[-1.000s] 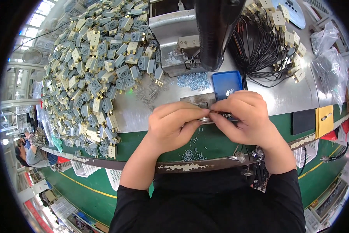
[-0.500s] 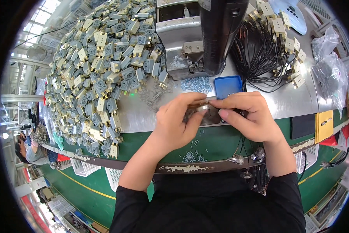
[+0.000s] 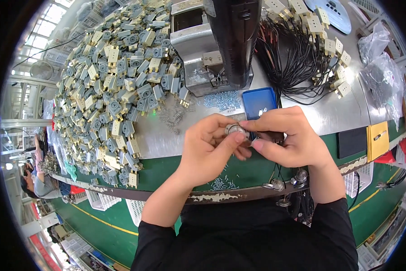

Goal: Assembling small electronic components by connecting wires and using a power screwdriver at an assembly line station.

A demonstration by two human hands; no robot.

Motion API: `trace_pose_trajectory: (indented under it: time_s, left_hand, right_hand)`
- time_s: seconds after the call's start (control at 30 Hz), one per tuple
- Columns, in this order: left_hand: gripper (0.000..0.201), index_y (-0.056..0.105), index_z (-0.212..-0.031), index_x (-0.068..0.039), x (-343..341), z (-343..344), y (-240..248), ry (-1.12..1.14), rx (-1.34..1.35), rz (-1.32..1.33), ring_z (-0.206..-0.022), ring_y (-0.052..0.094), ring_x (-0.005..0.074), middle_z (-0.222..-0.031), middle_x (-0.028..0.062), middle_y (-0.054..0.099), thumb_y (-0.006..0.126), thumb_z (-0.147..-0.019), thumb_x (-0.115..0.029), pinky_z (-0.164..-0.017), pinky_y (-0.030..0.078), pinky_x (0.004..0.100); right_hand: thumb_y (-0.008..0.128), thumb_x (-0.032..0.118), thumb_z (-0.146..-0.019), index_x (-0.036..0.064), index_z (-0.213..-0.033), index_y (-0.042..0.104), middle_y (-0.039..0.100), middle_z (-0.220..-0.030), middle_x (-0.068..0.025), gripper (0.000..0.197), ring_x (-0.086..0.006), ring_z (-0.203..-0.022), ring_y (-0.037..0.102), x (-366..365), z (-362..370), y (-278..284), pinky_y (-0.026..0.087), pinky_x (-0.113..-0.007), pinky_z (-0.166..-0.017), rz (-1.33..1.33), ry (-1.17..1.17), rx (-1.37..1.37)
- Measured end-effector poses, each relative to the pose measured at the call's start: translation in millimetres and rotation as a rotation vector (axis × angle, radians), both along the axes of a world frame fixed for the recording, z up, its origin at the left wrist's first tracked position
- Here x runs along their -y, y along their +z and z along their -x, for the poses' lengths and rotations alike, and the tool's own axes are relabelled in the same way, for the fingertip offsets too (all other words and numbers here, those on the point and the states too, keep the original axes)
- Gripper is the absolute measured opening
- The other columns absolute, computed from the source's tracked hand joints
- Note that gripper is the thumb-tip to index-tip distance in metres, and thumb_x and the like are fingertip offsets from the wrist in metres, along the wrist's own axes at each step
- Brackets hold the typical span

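My left hand (image 3: 207,147) is closed, its thumb and fingers pinching a small round metal fitting (image 3: 234,129). From the right, my right hand (image 3: 291,137) meets it, thumb and forefinger pinched at the fitting's right side; what lies between those fingertips is hidden. Black wires (image 3: 279,170) run down from below the right hand. Similar round metal fittings (image 3: 299,179) hang on wires at the table's near edge. Just beyond my hands are a blue tray (image 3: 259,100) with a few small pieces and a pile of small screws (image 3: 222,100).
A big heap of grey and cream plug housings (image 3: 117,90) covers the left. A metal machine (image 3: 196,49) with a black column stands ahead. Bundled black cables (image 3: 293,63) lie at right, near a black pad (image 3: 352,142) and a yellow notepad (image 3: 378,139). Loose springs (image 3: 171,116) lie left of the screws.
The round fitting has turned in my left fingers, so its round end shows more. My left fingers have curled lower beneath it. The view has shifted slightly.
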State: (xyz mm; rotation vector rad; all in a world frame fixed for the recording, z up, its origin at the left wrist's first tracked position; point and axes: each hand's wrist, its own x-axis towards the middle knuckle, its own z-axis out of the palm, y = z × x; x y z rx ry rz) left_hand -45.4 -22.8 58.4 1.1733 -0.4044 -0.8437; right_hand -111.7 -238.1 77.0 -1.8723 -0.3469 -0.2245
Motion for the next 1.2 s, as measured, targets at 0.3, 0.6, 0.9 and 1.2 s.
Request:
trace_pose_trajectory:
  time_s: [0.3, 0.6, 0.9, 1.2]
  left_hand:
    - [0.020, 0.056, -0.120, 0.006, 11, 2, -15, 0.245, 0.225, 0.121, -0.084, 0.078, 0.0239, -0.095, 0.0191, 0.076, 0.064, -0.104, -0.001, -0.069, 0.065, 0.0338]
    - [0.030, 0.059, -0.123, 0.003, 1, 13, -7, 0.266, 0.188, 0.072, -0.079, 0.076, 0.0221, -0.095, 0.0147, 0.076, 0.072, -0.101, -0.013, -0.067, 0.062, 0.0318]
    - [0.030, 0.072, -0.091, -0.007, -160, -16, -26, 0.941, 1.308, -1.187, -0.063, 0.057, 0.0225, -0.073, 0.0046, 0.057, 0.092, -0.074, -0.021, -0.056, 0.046, 0.0361]
    - [0.029, 0.075, -0.105, -0.007, -181, -11, -37, 0.857, 1.283, -1.249, -0.089, 0.067, 0.0303, -0.097, 0.0073, 0.064, 0.086, -0.080, -0.019, -0.070, 0.054, 0.0408]
  right_hand:
    - [0.066, 0.000, -0.083, -0.0053, -0.130, 0.071, 0.059, -0.072, -0.0115, 0.047, -0.0242, -0.063, 0.057, -4, -1, -4, 0.042, -0.035, -0.059, -0.076, 0.016, -0.018]
    - [0.075, 0.007, -0.078, -0.0038, -0.134, 0.069, 0.064, -0.077, -0.0100, 0.057, -0.0244, -0.071, 0.057, 13, -12, -8, 0.044, -0.036, -0.068, 0.066, 0.091, 0.057]
    - [0.078, 0.006, -0.070, -0.0006, -0.101, 0.069, 0.056, -0.087, -0.0132, 0.032, -0.0344, -0.089, 0.055, 17, -10, -15, 0.046, -0.042, -0.081, 0.657, -0.152, -0.035]
    - [0.072, -0.002, -0.076, -0.0008, -0.089, 0.061, 0.058, -0.093, -0.0150, 0.017, -0.0382, -0.094, 0.053, 6, -15, -22, 0.044, -0.044, -0.085, 0.750, -0.095, -0.056]
